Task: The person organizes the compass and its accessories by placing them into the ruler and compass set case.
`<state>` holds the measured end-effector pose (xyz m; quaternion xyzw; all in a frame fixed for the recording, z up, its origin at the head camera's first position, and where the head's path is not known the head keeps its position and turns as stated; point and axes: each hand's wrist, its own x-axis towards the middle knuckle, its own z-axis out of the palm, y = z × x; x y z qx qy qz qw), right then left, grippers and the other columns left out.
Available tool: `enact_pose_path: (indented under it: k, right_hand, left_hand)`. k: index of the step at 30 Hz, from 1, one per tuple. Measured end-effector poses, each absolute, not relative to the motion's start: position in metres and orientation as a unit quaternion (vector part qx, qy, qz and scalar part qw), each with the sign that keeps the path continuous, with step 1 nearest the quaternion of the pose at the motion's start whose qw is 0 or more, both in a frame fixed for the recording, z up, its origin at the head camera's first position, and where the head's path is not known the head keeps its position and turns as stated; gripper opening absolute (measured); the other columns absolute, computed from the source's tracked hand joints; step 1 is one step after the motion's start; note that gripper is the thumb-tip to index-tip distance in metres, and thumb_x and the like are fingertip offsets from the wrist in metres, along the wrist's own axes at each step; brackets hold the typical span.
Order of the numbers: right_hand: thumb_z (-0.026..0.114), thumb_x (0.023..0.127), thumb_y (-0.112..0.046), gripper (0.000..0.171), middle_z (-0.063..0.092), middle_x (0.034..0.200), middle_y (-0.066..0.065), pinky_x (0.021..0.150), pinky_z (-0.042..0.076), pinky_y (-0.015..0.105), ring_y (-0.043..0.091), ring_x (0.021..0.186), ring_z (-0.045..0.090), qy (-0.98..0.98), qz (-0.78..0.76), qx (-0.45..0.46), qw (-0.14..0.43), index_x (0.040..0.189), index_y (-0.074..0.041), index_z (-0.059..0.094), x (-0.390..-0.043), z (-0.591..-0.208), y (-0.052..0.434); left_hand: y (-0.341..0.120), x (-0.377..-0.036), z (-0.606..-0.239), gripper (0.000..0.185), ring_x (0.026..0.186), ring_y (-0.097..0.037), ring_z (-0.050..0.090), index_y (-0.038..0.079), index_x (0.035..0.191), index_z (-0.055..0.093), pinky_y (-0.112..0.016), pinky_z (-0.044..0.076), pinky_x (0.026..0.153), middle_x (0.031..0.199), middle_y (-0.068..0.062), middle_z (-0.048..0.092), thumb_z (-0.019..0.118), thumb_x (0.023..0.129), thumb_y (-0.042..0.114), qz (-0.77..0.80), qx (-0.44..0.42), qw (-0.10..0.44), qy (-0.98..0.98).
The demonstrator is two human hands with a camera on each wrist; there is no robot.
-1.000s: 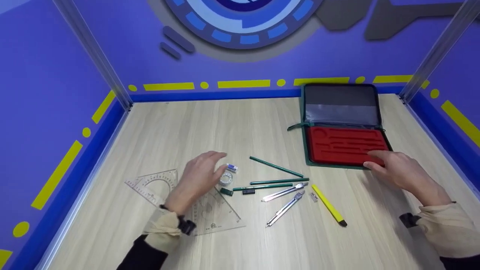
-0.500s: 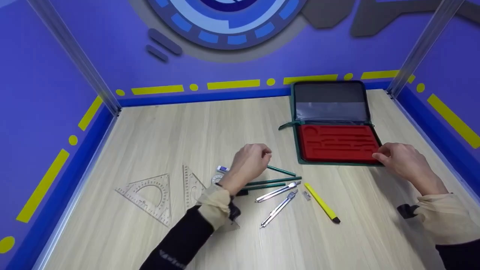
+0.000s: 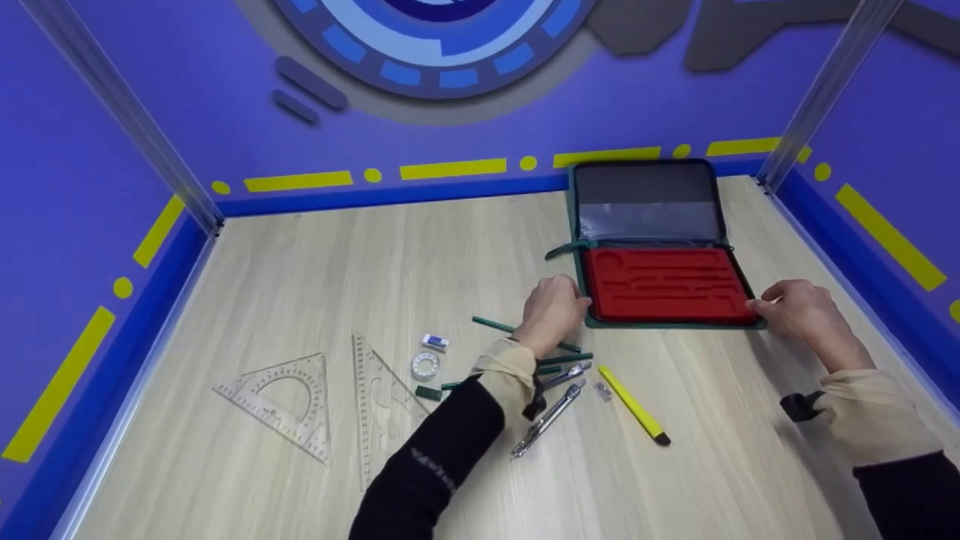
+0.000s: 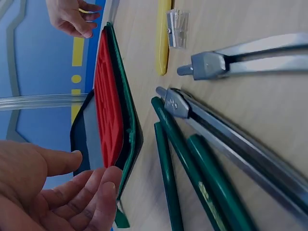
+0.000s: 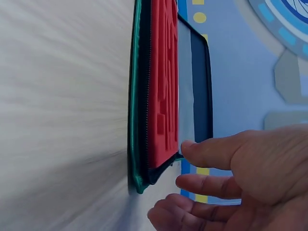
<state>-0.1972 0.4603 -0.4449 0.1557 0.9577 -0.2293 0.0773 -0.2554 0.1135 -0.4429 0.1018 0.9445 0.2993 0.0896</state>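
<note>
An open green zip case (image 3: pixel 592 319) with a red moulded insert (image 3: pixel 664 285) lies at the back right of the wooden table. My left hand (image 3: pixel 555 307) sits at its front left corner, fingers relaxed and holding nothing; in the left wrist view the fingertips (image 4: pixel 103 192) hover beside the case's edge (image 4: pixel 127 144). My right hand (image 3: pixel 791 307) is at the front right corner, and in the right wrist view its thumb (image 5: pixel 192 149) touches the case (image 5: pixel 163 82) while the other fingers stay extended. Green pencils (image 3: pixel 495 326) lie under the left wrist.
Two metal compasses (image 3: pixel 551 416), a yellow pen-like tool (image 3: pixel 634 405) and a small clear sharpener (image 3: pixel 602 390) lie in front of the case. An eraser (image 3: pixel 435 343), a tape roll (image 3: pixel 425 365) and two clear set squares (image 3: pixel 281 401) lie to the left. Blue walls enclose the table.
My left hand has moved right, from above the tape roll and eraser, over the pencils, to the case's front left corner. The right hand has stayed at the front right corner.
</note>
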Motion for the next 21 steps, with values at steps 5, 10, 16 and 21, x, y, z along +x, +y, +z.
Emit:
enact_pose_path:
  k: [5,10,16,21]
  right_hand:
    - [0.065,0.1,-0.035,0.056,0.06,0.104,0.028,0.081,0.048,0.054,0.042,0.094,0.054,0.958,-0.232,0.133,0.105,0.123,0.015,0.054,-0.202,-0.444,0.463]
    - [0.065,0.101,-0.034,0.053,0.061,0.103,0.027,0.077,0.049,0.049,0.038,0.09,0.056,0.959,-0.232,0.132,0.099,0.122,0.014,0.057,-0.208,-0.449,0.466]
    - [0.065,0.102,-0.031,0.048,0.061,0.101,0.026,0.075,0.048,0.046,0.035,0.089,0.056,0.952,-0.244,0.16,0.088,0.121,0.013,0.059,-0.214,-0.464,0.461]
    - [0.065,0.101,-0.029,0.048,0.061,0.104,0.028,0.08,0.048,0.052,0.038,0.092,0.054,0.951,-0.239,0.166,0.102,0.121,0.014,0.059,-0.202,-0.472,0.464]
  left_hand:
    - [0.127,-0.259,-0.452,0.048,0.052,-0.01,0.043,0.016,0.057,0.05,-0.025,0.032,0.047,0.054,0.007,0.041,0.072,0.099,0.025,0.297,0.084,0.087,0.947]
    - [0.138,-0.266,-0.456,0.035,0.058,-0.011,0.05,0.013,0.066,0.063,-0.024,0.038,0.05,0.066,0.003,0.059,0.073,0.097,0.023,0.297,0.084,0.077,0.948]
    - [0.145,-0.276,-0.46,0.02,0.065,-0.009,0.059,0.011,0.079,0.076,-0.023,0.045,0.056,0.081,-0.001,0.074,0.075,0.096,0.021,0.272,0.103,0.054,0.955]
    - [0.153,-0.267,-0.473,0.018,0.068,-0.009,0.063,0.01,0.076,0.075,-0.023,0.049,0.058,0.082,-0.003,0.074,0.072,0.095,0.011,0.271,0.105,0.039,0.956]
